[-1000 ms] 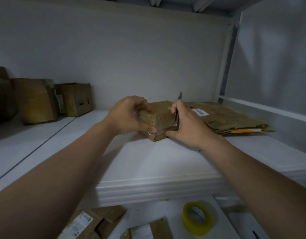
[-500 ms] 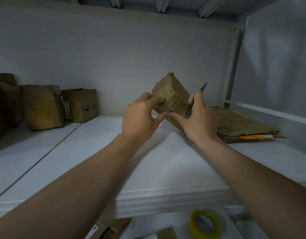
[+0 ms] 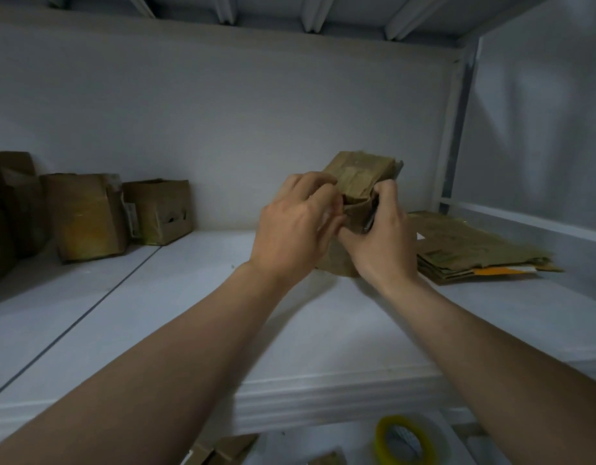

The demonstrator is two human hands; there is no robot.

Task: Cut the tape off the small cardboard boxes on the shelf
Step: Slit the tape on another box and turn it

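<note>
A small brown cardboard box with shiny tape stands on end above the white shelf, held between both hands. My left hand grips its left side with curled fingers. My right hand grips the box's right lower side and also holds a thin dark blade against the cardboard. The box's lower part is hidden behind my hands.
A stack of flattened cardboard lies at the right of the shelf. Three upright taped boxes stand at the back left. A yellow tape roll and cardboard pieces sit on the lower level. A shelf post rises at right.
The box went from lying flat on the shelf to being lifted and tipped upright. Both hands shifted their grip and the blade now lies low against the box.
</note>
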